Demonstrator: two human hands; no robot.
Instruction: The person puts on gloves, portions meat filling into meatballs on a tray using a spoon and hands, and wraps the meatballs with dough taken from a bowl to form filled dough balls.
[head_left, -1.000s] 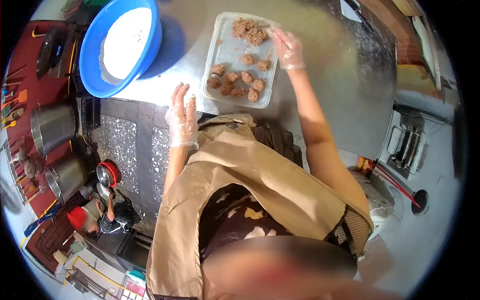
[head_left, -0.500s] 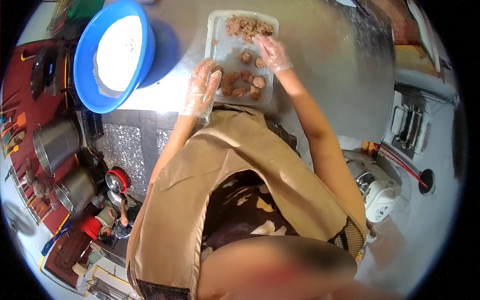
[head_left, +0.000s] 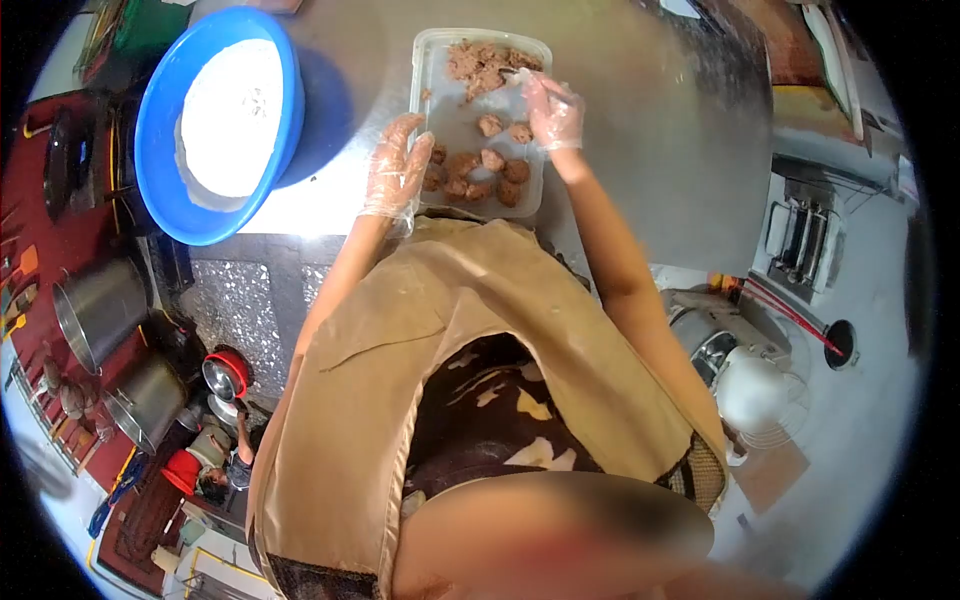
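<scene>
A shallow, clear plastic tray (head_left: 421, 90) holds a crumbly brown mixture (head_left: 480, 65) at its far end and several rough brown balls (head_left: 492, 159) toward its near end. My left hand (head_left: 397, 170), in a thin clear glove, is at the tray's left edge with its fingers stretched out and nothing in them. At the upper right of the tray, my gloved right hand (head_left: 555, 112) is closed on a small metal utensil (head_left: 512, 73), apparently a spoon, whose tip is at the mixture. Fingers cover most of its handle.
A large blue basin (head_left: 148, 140) with white powder (head_left: 235, 120) stands left of the tray on the metal table (head_left: 640, 150). Large steel pots (head_left: 100, 315) are at the far left, with another person (head_left: 240, 465) below them. A white machine (head_left: 755, 390) is at the right.
My left hand has drawn back from the balls, its fingers straighter. The right hand has shifted slightly, and the utensil's tip now shows at the mixture. The whole view has moved a little.
</scene>
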